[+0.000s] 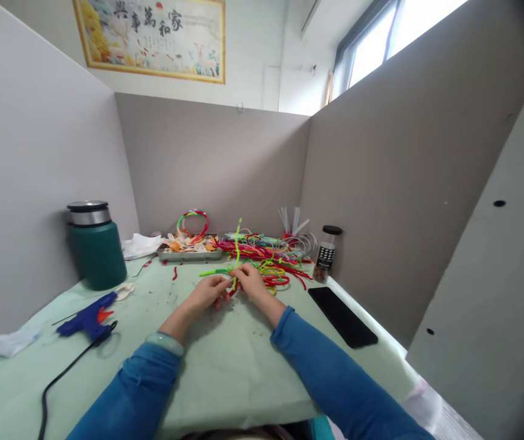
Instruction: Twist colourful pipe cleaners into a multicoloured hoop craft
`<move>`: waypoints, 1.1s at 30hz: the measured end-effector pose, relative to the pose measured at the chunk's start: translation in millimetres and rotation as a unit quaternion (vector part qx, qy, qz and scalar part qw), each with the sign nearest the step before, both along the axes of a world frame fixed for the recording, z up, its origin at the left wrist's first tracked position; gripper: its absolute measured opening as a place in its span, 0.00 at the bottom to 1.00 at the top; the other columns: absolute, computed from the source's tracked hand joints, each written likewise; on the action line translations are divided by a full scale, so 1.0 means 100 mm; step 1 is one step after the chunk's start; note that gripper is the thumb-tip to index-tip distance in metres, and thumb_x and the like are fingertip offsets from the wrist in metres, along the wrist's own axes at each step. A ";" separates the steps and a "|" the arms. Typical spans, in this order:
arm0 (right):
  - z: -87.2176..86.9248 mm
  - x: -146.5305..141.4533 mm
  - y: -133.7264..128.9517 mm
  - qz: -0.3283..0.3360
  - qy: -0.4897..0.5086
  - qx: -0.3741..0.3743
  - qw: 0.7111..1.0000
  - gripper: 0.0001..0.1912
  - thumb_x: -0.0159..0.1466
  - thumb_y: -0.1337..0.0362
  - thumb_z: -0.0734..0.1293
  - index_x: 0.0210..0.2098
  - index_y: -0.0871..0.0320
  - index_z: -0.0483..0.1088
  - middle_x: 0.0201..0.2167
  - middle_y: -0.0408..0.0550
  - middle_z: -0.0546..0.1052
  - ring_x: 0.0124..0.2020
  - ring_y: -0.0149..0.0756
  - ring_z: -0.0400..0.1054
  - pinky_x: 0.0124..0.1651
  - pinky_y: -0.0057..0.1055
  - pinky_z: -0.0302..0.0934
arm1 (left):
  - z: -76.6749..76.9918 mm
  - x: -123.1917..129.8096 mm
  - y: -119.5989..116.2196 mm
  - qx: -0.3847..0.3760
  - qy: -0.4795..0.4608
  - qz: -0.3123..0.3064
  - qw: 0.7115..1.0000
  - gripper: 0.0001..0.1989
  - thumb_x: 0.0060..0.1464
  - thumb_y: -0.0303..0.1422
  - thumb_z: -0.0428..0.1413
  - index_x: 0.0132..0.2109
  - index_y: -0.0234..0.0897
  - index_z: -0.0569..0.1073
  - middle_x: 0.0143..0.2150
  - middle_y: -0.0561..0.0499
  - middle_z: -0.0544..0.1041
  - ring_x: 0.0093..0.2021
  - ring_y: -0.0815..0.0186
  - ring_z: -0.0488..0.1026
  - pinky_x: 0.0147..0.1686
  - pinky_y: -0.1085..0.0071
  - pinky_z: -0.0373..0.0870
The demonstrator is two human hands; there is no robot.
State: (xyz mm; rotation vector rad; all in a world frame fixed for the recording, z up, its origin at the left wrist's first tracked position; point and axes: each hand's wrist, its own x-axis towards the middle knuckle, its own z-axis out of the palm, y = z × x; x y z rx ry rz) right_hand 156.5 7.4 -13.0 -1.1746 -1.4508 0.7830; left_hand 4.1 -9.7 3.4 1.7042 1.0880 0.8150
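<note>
My left hand (210, 291) is closed, its fingertips pinched at the lower end of a small piece made of green and red pipe cleaners. My right hand (250, 282) pinches the same piece from the other side, close to my left fingertips. From between the hands a bright yellow-green pipe cleaner (238, 241) stands up, and a green strand (211, 272) points left. A bit of red shows below the fingertips. Just beyond my right hand lies a heap of red, pink and green pipe cleaners (262, 249).
A metal tray (191, 256) of orange and white pieces stands at the back, with a ring of coloured stems above it. Left are a green flask (97, 250) and a blue glue gun (88, 318). Right are a black-lidded jar (325, 256) and a black phone (342, 316).
</note>
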 end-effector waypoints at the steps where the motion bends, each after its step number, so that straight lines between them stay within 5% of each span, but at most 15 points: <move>1: 0.03 0.06 0.01 -0.029 -0.024 0.011 0.999 0.09 0.58 0.59 0.60 0.27 0.58 0.65 0.15 0.37 0.64 0.17 0.28 0.59 0.24 0.24 0.52 | 0.00 -0.02 0.03 0.013 -0.002 0.035 0.999 0.18 0.48 0.45 0.53 0.35 0.32 0.69 0.23 0.50 0.75 0.13 0.75 0.60 0.15 0.76 0.55; 6: 0.14 0.45 0.06 -0.177 -0.211 0.054 0.960 0.12 0.61 0.60 0.58 0.29 0.58 0.70 0.26 0.43 0.74 0.28 0.31 0.64 0.30 0.25 0.51 | 0.01 -0.20 0.18 0.041 -0.014 0.192 0.980 0.14 0.50 0.39 0.51 0.35 0.32 0.71 0.27 0.49 0.76 0.15 0.75 0.60 0.18 0.75 0.60; 10: 0.15 0.64 0.05 -0.218 -0.353 0.036 0.909 0.13 0.63 0.60 0.58 0.34 0.56 0.73 0.31 0.46 0.76 0.31 0.33 0.66 0.31 0.26 0.50 | 0.05 -0.27 0.19 0.089 0.097 0.235 0.963 0.13 0.52 0.37 0.49 0.36 0.32 0.73 0.28 0.48 0.78 0.18 0.73 0.64 0.22 0.75 0.61; 13: 0.14 0.68 0.03 -0.216 -0.424 0.054 0.878 0.12 0.64 0.60 0.59 0.35 0.54 0.75 0.35 0.46 0.77 0.36 0.34 0.66 0.34 0.26 0.51 | 0.05 -0.24 0.14 0.159 0.211 0.206 0.942 0.13 0.51 0.36 0.50 0.37 0.34 0.76 0.31 0.48 0.79 0.26 0.69 0.70 0.29 0.74 0.61; 17: 0.12 0.69 0.04 -0.200 -0.475 0.048 0.856 0.13 0.64 0.61 0.60 0.36 0.54 0.76 0.37 0.47 0.77 0.40 0.34 0.66 0.37 0.26 0.52 | -0.01 -0.16 0.09 0.216 0.324 0.084 0.917 0.12 0.47 0.38 0.55 0.35 0.38 0.78 0.34 0.49 0.78 0.34 0.65 0.71 0.33 0.73 0.61; 22: 0.05 0.77 0.12 -0.209 -0.446 0.023 0.870 0.14 0.64 0.56 0.60 0.37 0.54 0.76 0.38 0.48 0.77 0.41 0.35 0.67 0.38 0.26 0.54 | -0.06 -0.11 0.06 0.266 0.374 0.041 0.887 0.08 0.48 0.34 0.54 0.32 0.38 0.77 0.33 0.48 0.77 0.37 0.63 0.70 0.36 0.72 0.60; 29: -0.03 1.11 0.29 -0.332 -0.339 -0.016 0.880 0.17 0.65 0.62 0.55 0.42 0.57 0.75 0.39 0.51 0.77 0.40 0.37 0.68 0.42 0.28 0.57 | -0.02 -0.11 0.06 0.251 0.356 0.116 0.893 0.10 0.54 0.31 0.47 0.37 0.36 0.73 0.36 0.46 0.77 0.36 0.63 0.71 0.33 0.72 0.58; 33: -0.07 1.17 0.32 -0.323 -0.326 -0.033 0.888 0.17 0.64 0.63 0.56 0.43 0.57 0.75 0.41 0.51 0.77 0.42 0.39 0.69 0.43 0.29 0.58 | -0.04 -0.11 0.10 0.244 0.356 0.116 0.895 0.13 0.57 0.33 0.44 0.37 0.36 0.73 0.37 0.45 0.77 0.38 0.62 0.71 0.33 0.72 0.58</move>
